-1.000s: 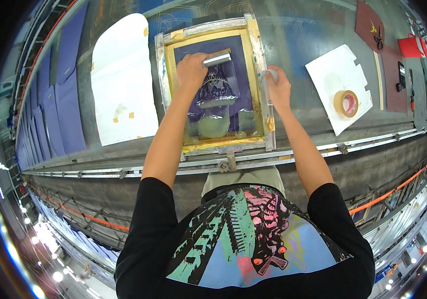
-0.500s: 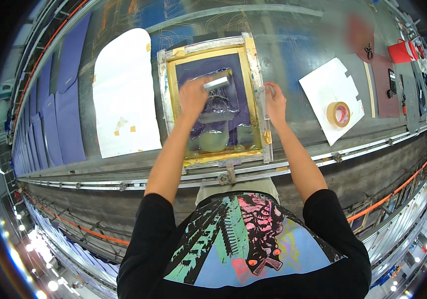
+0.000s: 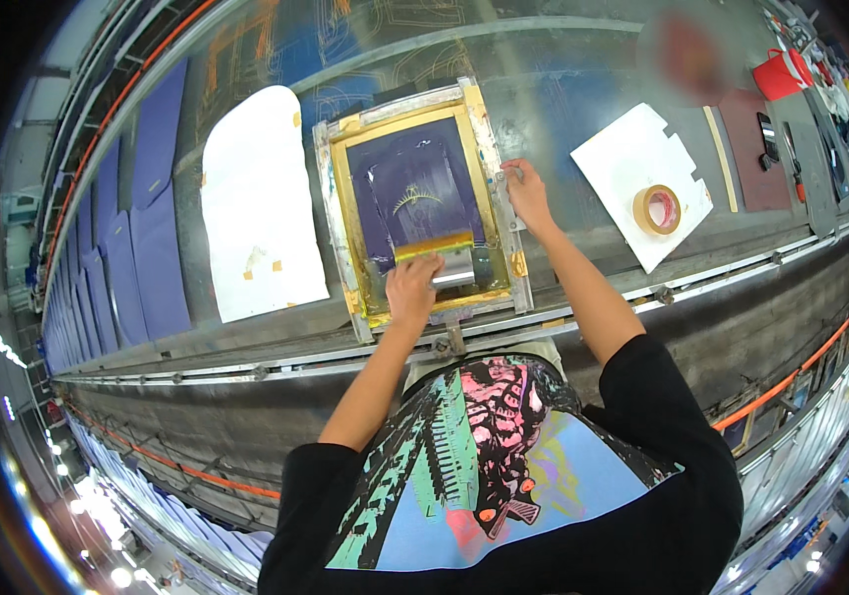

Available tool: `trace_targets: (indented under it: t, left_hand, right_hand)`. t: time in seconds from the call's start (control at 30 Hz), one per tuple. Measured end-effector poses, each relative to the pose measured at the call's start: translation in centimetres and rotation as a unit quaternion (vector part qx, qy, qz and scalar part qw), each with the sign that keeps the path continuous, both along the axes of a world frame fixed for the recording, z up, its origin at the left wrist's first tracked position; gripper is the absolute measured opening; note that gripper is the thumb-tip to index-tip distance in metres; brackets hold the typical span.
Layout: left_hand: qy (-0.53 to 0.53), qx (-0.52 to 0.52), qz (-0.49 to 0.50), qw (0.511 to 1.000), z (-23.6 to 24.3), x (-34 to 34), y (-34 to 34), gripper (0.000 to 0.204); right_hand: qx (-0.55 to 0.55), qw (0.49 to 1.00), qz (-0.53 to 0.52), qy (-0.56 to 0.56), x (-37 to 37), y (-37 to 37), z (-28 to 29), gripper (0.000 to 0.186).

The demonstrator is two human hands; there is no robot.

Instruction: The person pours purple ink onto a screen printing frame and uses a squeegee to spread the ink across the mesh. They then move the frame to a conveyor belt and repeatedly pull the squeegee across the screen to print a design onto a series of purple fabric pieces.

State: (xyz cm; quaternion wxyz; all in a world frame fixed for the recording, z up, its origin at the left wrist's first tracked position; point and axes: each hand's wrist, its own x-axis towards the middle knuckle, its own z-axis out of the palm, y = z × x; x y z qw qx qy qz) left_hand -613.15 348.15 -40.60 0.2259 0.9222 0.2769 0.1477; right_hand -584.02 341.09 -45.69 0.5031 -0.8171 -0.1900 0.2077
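Note:
My left hand (image 3: 414, 290) grips a squeegee (image 3: 452, 268) with a metal body and yellow edge, resting low inside the screen frame (image 3: 394, 104), near its front rail. Above the squeegee, a purple field (image 3: 414, 164) shows through the mesh with a pale arched design and smears along its sides. My right hand (image 3: 526, 193) is closed on the frame's right rail. A white sheet with a rounded top (image 3: 256, 198) lies left of the frame; a notched white board (image 3: 622, 159) lies to the right, carrying a roll of tan tape (image 3: 656, 210).
Several purple pieces (image 3: 152, 278) line the left of the long table (image 3: 553, 129). Toward the right are a maroon sheet (image 3: 751, 174), a phone-like black object (image 3: 767, 134) and a red bucket (image 3: 782, 74). A metal rail (image 3: 702, 283) runs along the near edge.
My left hand and the squeegee have moved down from the upper screen to its front end, leaving the arched design uncovered and the pooled liquid mostly out of sight. My right hand remains at the rail.

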Motion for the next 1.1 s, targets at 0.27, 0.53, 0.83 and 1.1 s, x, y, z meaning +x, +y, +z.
trace_targets:
  t: [0.27,0.53,0.83,1.1]
  left_hand:
    - [-0.017,-0.037,-0.014,0.999,3.6,-3.8,-2.1,0.060]
    - [-0.009,-0.104,0.152,0.983,6.5,-11.4,1.2,0.069]
    - [-0.009,-0.150,0.182,0.972,6.3,-11.7,1.5,0.069]
    - [-0.010,-0.016,-0.034,0.999,5.7,-2.8,-1.7,0.061]
  right_hand:
    - [0.043,0.999,-0.004,0.019,-4.1,2.0,9.6,0.020]
    - [0.176,0.975,0.067,0.114,-15.1,7.1,12.5,0.031]
    - [0.160,0.980,0.092,0.070,-14.6,7.8,12.9,0.032]
    - [0.031,0.998,0.045,-0.033,-0.6,2.3,11.8,0.026]
